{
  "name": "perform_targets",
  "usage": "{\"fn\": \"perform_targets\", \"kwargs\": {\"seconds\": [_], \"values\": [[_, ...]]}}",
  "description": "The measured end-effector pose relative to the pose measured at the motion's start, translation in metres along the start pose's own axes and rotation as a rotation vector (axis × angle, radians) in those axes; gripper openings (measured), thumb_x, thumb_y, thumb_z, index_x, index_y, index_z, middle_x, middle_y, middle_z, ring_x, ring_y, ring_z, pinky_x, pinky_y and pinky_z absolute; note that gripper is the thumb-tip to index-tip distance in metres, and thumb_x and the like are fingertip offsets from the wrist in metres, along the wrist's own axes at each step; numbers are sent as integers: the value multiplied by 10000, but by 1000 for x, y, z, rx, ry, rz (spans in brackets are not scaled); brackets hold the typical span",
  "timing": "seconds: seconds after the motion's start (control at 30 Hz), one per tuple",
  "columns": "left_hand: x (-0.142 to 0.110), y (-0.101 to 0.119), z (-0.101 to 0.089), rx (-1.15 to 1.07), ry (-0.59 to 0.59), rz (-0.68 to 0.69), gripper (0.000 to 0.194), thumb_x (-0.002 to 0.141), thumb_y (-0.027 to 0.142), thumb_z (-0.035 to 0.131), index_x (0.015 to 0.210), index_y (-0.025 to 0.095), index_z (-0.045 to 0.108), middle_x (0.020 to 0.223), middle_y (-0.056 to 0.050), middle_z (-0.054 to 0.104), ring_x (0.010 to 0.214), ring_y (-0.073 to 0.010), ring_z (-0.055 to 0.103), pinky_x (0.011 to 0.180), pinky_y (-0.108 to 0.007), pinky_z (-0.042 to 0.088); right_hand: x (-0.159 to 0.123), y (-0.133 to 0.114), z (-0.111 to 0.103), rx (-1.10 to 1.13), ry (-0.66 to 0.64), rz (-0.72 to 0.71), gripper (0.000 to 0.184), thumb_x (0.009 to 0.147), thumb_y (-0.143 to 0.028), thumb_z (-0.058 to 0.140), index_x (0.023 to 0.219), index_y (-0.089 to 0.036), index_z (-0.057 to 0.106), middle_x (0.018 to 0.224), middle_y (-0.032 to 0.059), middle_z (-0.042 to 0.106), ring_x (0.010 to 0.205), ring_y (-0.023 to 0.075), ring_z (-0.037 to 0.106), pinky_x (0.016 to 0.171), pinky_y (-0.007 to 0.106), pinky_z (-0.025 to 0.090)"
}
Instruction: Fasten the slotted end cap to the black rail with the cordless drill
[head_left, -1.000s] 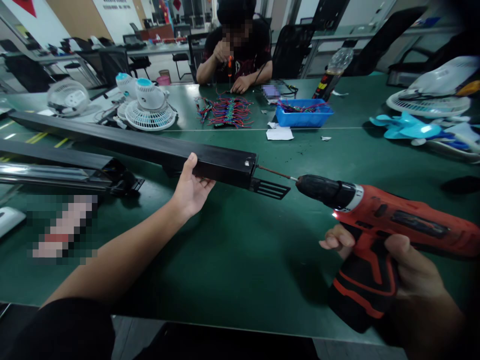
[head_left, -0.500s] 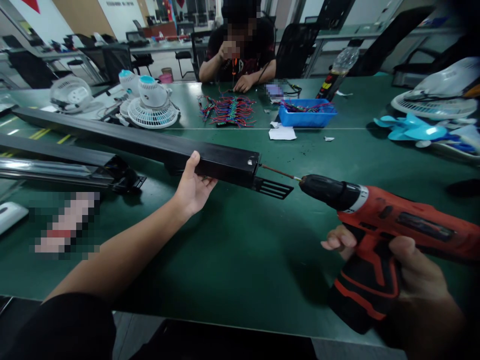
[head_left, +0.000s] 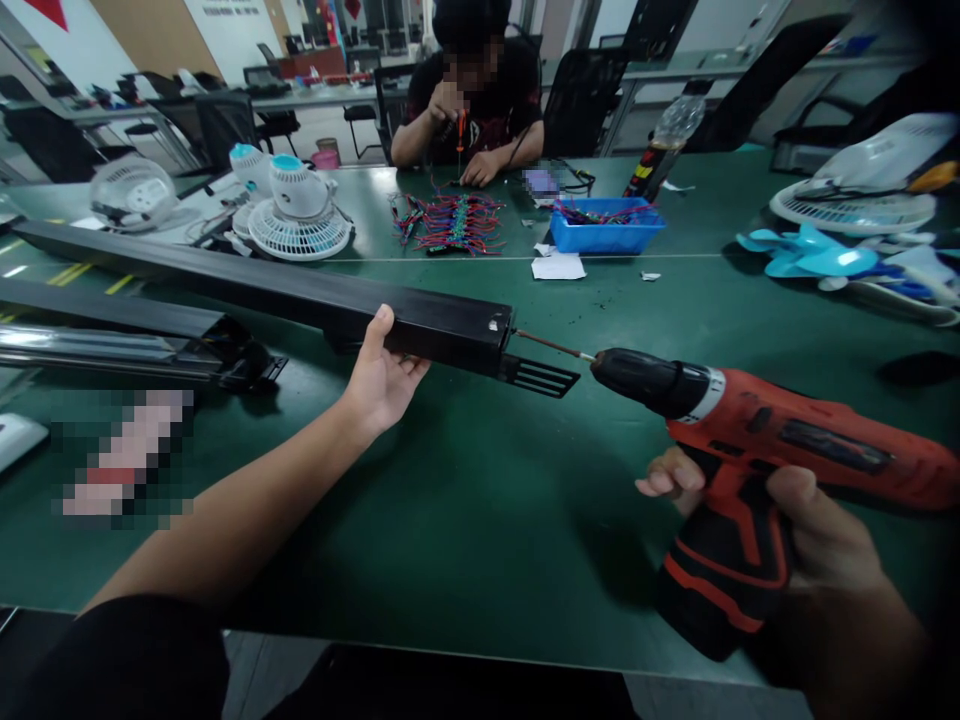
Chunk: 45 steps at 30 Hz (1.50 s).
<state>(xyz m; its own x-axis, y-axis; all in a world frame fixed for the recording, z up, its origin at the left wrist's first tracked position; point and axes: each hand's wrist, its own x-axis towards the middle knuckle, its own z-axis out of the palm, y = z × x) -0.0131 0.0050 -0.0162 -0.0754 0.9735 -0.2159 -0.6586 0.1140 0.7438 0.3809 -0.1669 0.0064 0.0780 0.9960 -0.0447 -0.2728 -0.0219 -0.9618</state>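
Observation:
A long black rectangular housing (head_left: 442, 312) runs from the far left to the middle of the view. My left hand (head_left: 382, 375) grips it near its right end, thumb on the near face and fingers underneath. A slotted black bracket (head_left: 544, 378) sticks out below that end. My right hand (head_left: 810, 530) is wrapped round the handle of a red and black cordless drill (head_left: 810, 425). From its chuck a long thin driver bit (head_left: 551, 343) points left, its tip at the housing's end face. Whether the tip sits in a screw is too small to tell.
More dark profiles (head_left: 112, 330) lie at the left. Across the green table (head_left: 480, 520) a person (head_left: 469, 110) holds a screwdriver over wired boards (head_left: 454, 222). Farther back are a blue bin (head_left: 607, 235), a bottle (head_left: 667, 140), white fans (head_left: 300, 215) and blue fan blades (head_left: 817, 252).
The whole view has shifted slightly, so most things appear a little farther left. Both hands keep their holds, and the bit stays at the housing's end.

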Motion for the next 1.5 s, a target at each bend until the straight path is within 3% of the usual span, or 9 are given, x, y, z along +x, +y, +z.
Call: {"fn": "perform_targets", "kwargs": {"seconds": [0.13,0.33,0.53,0.63,0.83,1.07,1.37,1.5], "values": [[-2,1,2,9,6,1,732,897,757,1075,1432,307,855,1225,-81,921,1302,-326,865,1174,-411,667,1,-1,-2,-12,-27,15,629,922,-866,1029,1227,-318,981,846,61,797,845,350,894,819,507,814],[-7,3,7,35,25,3,723,885,748,1075,1423,321,851,1250,-80,928,1323,-321,854,1196,-408,655,0,-2,-1,21,-48,16,591,940,-834,1044,1233,-327,966,855,47,809,867,324,913,859,452,816],[-7,3,7,33,18,10,740,869,737,1083,1418,300,850,1238,-96,925,1316,-331,857,1192,-421,660,1,0,-2,23,-41,10,575,933,-822,1042,1249,-349,960,843,44,793,856,353,893,864,530,827],[-9,3,8,41,23,6,749,855,730,1102,1418,306,846,1247,-91,924,1323,-331,859,1199,-419,660,2,-1,-3,6,-35,13,585,921,-838,1042,1206,-334,962,836,45,785,848,346,892,844,509,827],[-8,4,6,29,8,1,722,898,727,1080,1435,301,851,1292,-98,935,1311,-324,868,1187,-411,678,1,-3,-3,-1,-49,34,549,922,-826,1053,1120,-322,962,850,59,804,871,344,897,868,503,836],[-6,3,4,5,22,1,670,937,703,1055,1426,288,859,1298,-110,940,1302,-328,878,1174,-412,687,1,2,-5,24,-69,-15,543,988,-824,999,1150,-306,971,856,66,815,866,334,890,896,494,831],[-10,3,11,33,36,20,677,900,744,1076,1359,293,866,1296,-102,929,1315,-325,848,1185,-405,667,-1,-1,0,21,-41,-16,574,963,-849,1017,1119,-298,969,848,60,808,853,320,901,801,422,817],[-8,2,8,35,25,14,750,878,777,1078,1413,304,849,1289,-105,918,1346,-340,851,1206,-427,660,0,1,0,24,-61,-7,528,986,-825,1012,1116,-316,959,856,55,807,868,317,892,913,465,835]]}}
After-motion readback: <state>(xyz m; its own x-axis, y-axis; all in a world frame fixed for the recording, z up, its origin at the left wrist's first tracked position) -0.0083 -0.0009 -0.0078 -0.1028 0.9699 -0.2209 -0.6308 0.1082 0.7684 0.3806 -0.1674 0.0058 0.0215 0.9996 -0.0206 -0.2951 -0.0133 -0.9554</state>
